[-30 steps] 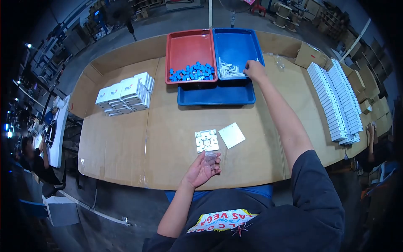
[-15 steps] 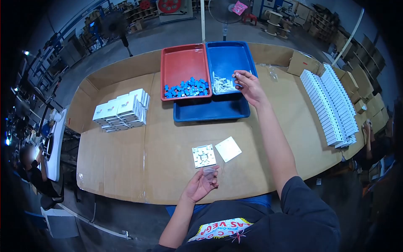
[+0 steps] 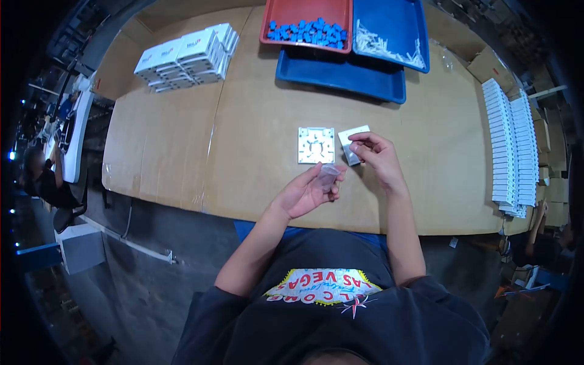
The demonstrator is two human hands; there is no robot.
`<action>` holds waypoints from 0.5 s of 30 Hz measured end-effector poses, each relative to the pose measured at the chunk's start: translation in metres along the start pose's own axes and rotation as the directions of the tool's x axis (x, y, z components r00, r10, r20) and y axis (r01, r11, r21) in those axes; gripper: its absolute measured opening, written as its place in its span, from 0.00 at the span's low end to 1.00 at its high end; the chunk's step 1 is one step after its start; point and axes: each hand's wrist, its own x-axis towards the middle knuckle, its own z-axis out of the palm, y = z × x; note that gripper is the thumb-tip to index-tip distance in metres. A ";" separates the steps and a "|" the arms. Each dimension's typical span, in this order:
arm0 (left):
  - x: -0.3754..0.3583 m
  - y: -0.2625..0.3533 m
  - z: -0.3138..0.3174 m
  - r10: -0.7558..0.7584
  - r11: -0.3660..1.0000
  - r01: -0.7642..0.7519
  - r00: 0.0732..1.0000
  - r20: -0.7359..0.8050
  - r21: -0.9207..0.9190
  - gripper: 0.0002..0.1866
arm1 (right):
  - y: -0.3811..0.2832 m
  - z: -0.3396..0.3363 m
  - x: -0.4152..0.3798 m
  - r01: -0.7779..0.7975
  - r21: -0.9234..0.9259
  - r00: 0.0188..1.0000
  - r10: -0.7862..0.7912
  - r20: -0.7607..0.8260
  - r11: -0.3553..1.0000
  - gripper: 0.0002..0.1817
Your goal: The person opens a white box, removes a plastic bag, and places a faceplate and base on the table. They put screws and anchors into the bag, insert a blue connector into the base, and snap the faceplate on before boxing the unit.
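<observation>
My left hand [image 3: 307, 193] is closed around a small clear plastic bag [image 3: 328, 177], its mouth facing up, near the table's front edge. To its right, my right hand [image 3: 380, 159] is raised with thumb and fingers pinched together; anything between the fingertips is too small to make out. Just beyond the bag lies a white square plastic base [image 3: 316, 141] with its molded inner side up. A flat white cover plate [image 3: 351, 135] rests beside it, partly hidden by my right hand.
At the back are a red tray [image 3: 307, 11] of blue parts [image 3: 313, 31], a blue tray [image 3: 389, 15] of small white pieces [image 3: 380, 45], and another blue tray [image 3: 340, 79]. White boxes [image 3: 188, 55] stand left, rows of white units [image 3: 502, 146] right. People work at both sides.
My right hand has come back from the blue tray of white pieces to beside the bag. My left hand keeps its hold on the bag. The view has tipped downward.
</observation>
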 end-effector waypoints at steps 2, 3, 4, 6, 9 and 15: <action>-0.001 0.002 0.010 -0.004 1.000 0.004 1.000 -0.031 0.022 0.32 | 0.012 -0.004 -0.005 0.014 0.016 0.998 -0.015 0.054 1.000 0.08; -0.001 0.002 0.009 -0.006 1.000 0.006 0.999 -0.035 0.025 0.32 | 0.010 -0.004 -0.008 0.026 -0.010 0.997 -0.025 0.074 1.000 0.07; 0.000 0.002 0.008 -0.008 1.000 0.009 0.999 -0.035 0.029 0.32 | 0.008 -0.005 -0.012 0.041 -0.037 0.995 -0.037 0.093 0.998 0.07; 0.000 0.001 0.007 -0.012 0.999 0.014 0.999 -0.050 0.042 0.31 | 0.006 -0.001 -0.017 0.079 -0.082 0.994 -0.072 0.080 0.994 0.08; 0.001 0.001 0.006 0.002 0.999 0.001 0.998 -0.058 0.051 0.30 | -0.007 0.011 -0.027 0.107 -0.162 0.991 -0.092 0.094 0.981 0.07; -0.003 0.000 0.008 0.034 0.997 -0.029 0.997 -0.064 0.077 0.28 | -0.015 0.019 -0.025 0.111 -0.369 0.984 -0.050 0.172 0.923 0.07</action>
